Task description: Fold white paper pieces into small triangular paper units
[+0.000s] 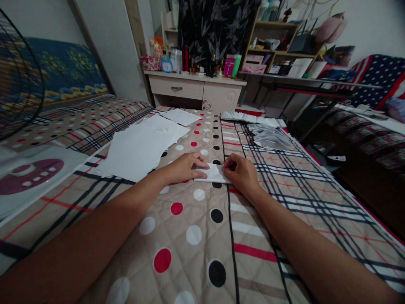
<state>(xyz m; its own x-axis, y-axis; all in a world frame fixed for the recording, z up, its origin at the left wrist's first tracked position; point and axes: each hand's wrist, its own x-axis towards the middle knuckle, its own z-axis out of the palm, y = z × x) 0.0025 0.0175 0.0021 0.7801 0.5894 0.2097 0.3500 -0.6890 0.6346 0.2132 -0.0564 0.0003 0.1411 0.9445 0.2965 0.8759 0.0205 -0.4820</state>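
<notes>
A small white folded sheet of paper [212, 174] lies flat on the patterned bedspread in front of me. At its left end is my left hand [187, 166], its thumb and fingers curled round the edge. My right hand [242, 172] has its fingertips pinched together on the opposite end. To the left of my left hand, larger white sheets [139, 145] lie in an overlapping pile. Beyond them rests another flat white sheet [181, 117].
At the back right of the bed lie a stack of clear-and-white packets [268, 137] and a long crumpled white bundle [253, 118]. A white plastic bag with a purple print [31, 175] is at the left. A dresser [177, 88] stands beyond the bed, a fan [20, 71] at upper left.
</notes>
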